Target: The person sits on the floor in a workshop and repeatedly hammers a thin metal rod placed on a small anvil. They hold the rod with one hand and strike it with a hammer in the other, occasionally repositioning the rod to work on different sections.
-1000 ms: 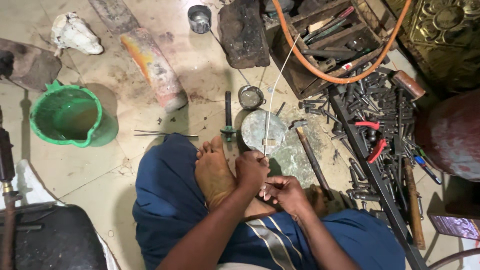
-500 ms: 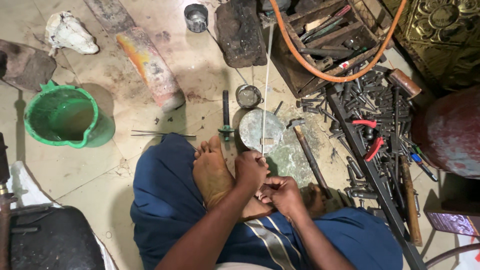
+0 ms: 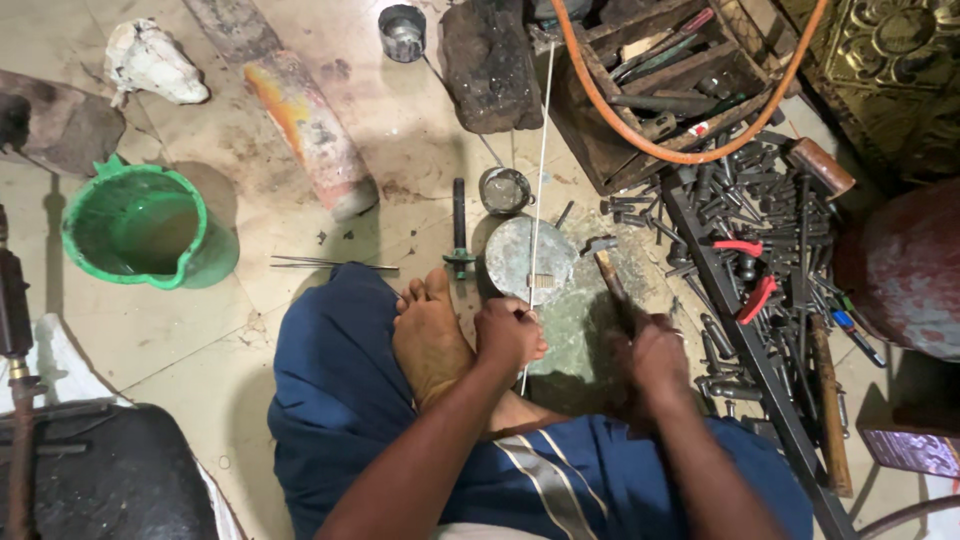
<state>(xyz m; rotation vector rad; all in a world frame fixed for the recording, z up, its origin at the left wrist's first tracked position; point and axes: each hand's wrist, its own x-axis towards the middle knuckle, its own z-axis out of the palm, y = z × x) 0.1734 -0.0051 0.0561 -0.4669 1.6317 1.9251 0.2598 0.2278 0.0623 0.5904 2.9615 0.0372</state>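
— Wire (image 3: 540, 170), thin and pale: where does it run?
— From the left hand (image 3: 508, 335), which pinches its lower end with closed fingers, straight up across the round metal disc (image 3: 520, 260) on the floor and on toward the wooden crate (image 3: 660, 90).
— And the right hand (image 3: 655, 355)?
— Closed around the handle of a hammer (image 3: 612, 285), whose head lies just beside the disc's right edge.
— Where are the hands set?
— Low over the person's crossed legs in blue cloth, the left one touching the bare foot (image 3: 430, 335).
— What lies around?
— A green bucket (image 3: 140, 230) well off to the left, a small metal cup (image 3: 503, 188) just above the disc, an orange hose (image 3: 640, 130) looping over the crate, and a heap of dark tools (image 3: 760, 250) on the right.
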